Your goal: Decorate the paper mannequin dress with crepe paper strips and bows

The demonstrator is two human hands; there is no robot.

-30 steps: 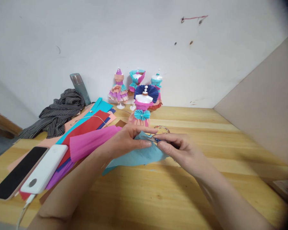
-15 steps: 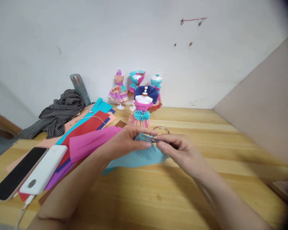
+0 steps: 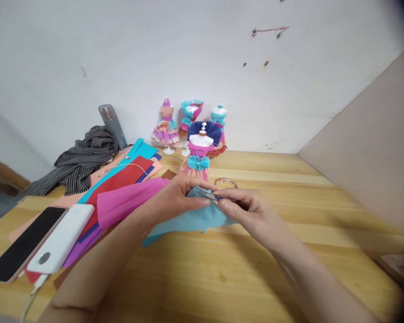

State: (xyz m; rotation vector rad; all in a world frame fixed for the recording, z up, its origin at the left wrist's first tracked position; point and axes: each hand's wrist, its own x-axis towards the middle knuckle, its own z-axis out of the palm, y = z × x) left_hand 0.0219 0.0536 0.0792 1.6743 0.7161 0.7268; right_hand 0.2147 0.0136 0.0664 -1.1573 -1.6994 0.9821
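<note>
My left hand [image 3: 177, 197] pinches the upper edge of a light blue crepe paper sheet [image 3: 188, 220] held just above the wooden table [image 3: 242, 269]. My right hand [image 3: 247, 208] is closed round small scissors [image 3: 212, 195] with a blue handle; their metal blades meet the paper between my two hands. A pink crepe paper sheet [image 3: 124, 199] lies under my left wrist.
Several paper-dressed mini mannequins [image 3: 202, 143] stand at the back by the wall. Coloured paper sheets [image 3: 128, 172], a white power bank [image 3: 62, 237], a phone [image 3: 23, 244], a striped cloth [image 3: 79, 161] and a grey flask [image 3: 112, 123] fill the left. A small ring [image 3: 225, 182] lies behind my hands.
The hands and paper have shifted very slightly; the scissors stay at the paper's edge. A small snipped notch hangs at the sheet's lower edge now.
</note>
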